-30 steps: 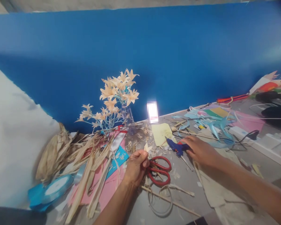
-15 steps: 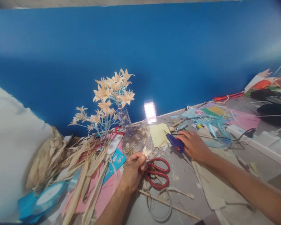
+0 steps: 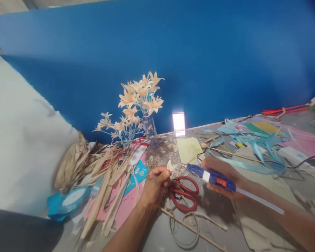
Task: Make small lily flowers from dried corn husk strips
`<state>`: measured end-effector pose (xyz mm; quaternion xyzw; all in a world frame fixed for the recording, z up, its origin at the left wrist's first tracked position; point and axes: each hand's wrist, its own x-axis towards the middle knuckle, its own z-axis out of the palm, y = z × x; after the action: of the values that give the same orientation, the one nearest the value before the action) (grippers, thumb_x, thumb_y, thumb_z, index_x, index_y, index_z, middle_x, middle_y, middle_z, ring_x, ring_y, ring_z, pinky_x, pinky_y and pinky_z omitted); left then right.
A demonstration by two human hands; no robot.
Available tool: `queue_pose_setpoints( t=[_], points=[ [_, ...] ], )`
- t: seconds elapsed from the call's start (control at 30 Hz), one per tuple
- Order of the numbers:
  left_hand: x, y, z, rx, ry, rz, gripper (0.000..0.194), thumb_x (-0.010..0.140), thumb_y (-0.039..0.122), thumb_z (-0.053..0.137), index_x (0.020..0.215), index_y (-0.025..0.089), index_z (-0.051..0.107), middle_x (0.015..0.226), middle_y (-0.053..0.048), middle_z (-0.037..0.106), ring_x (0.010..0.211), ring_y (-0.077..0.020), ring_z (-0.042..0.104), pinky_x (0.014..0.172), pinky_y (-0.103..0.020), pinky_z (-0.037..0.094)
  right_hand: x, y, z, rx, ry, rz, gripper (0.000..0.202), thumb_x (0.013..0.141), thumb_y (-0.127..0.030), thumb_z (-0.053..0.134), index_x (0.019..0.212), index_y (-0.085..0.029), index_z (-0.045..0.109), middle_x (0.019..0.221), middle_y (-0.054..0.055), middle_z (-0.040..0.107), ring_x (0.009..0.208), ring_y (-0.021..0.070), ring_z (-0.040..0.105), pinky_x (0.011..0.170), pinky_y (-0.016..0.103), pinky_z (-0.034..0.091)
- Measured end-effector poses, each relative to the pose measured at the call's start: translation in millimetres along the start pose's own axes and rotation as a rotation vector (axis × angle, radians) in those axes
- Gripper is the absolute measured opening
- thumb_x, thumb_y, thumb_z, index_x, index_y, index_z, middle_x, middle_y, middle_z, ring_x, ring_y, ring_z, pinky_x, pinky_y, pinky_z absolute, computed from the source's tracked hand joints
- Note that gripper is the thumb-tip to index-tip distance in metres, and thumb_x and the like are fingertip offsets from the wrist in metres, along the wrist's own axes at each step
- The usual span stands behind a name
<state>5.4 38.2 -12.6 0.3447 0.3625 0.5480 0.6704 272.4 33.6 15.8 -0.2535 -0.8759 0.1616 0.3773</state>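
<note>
— Since half a second ago, the right hand (image 3: 223, 166) has turned the glue gun (image 3: 195, 170), and its nozzle (image 3: 183, 165) has come nearer to the left hand (image 3: 157, 182).

— And how are both grips?

— The right one is closed around the gun's body; whether it presses the trigger, I cannot tell. The left one pinches a pale petal-like piece (image 3: 169, 166) between thumb and fingers, just above the red-handled scissors (image 3: 182, 193).

— Does the nozzle touch the piece?

— It is just beside; contact is too small to judge.

— What would you advise for good work?

— I would keep the left hand quite still and pinch low, so the fingers stay away from the tip, which is probably hot. Little glue should be enough, because such a thin piece may bend. Also the glue stick (image 3: 259, 200), sticking out behind, should stay free from the forearm.
</note>
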Motion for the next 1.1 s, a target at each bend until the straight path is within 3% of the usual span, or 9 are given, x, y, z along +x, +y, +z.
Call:
queue_pose_setpoints(
  t=[0.2,0.53,0.77,1.1],
  points=[
    [-1.4,1.0,0.5,0.019,-0.009,0.016,0.035,0.056,0.037,0.092,0.063,0.015,0.066,0.049,0.006,0.049,0.044,-0.0053,0.038,0.048,-0.021,0.024,11.3,-14.9,13.8,0.066,-0.124,0.070,0.024,0.092,-0.043,0.056,0.094,-0.020,0.052,0.088,0.008,0.058,0.075,0.0196,0.050,0.066,0.031,0.038],
    [-5.5,3.6,5.9,-0.005,-0.065,0.035,0.031,0.057,0.033,0.091,0.061,0.014,0.067,0.050,0.006,0.049,0.045,-0.0052,0.038,0.049,-0.022,0.025,11.1,-16.2,15.1,0.021,-0.153,0.100,0.019,0.090,-0.038,0.057,0.092,-0.020,0.053,0.085,0.005,0.057,0.074,0.0183,0.050,0.065,0.029,0.035],
    [-5.5,2.9,6.3,-0.025,-0.054,0.002,0.032,0.054,0.033,0.093,0.060,0.014,0.067,0.051,0.005,0.052,0.045,-0.0052,0.039,0.050,-0.021,0.025,7.5,-13.3,15.3,0.003,-0.141,0.124,0.024,0.091,-0.044,0.057,0.090,-0.020,0.052,0.085,0.005,0.056,0.073,0.0183,0.050,0.065,0.029,0.035],
    [-5.6,1.8,8.2,-0.056,-0.043,-0.019,0.033,0.052,0.033,0.094,0.058,0.014,0.068,0.050,0.005,0.052,0.045,-0.0051,0.040,0.050,-0.021,0.026,6.5,-16.2,12.9,-0.022,-0.158,0.105,0.020,0.091,-0.040,0.058,0.092,-0.021,0.051,0.085,0.005,0.056,0.073,0.0190,0.049,0.065,0.029,0.035]
  ],
)
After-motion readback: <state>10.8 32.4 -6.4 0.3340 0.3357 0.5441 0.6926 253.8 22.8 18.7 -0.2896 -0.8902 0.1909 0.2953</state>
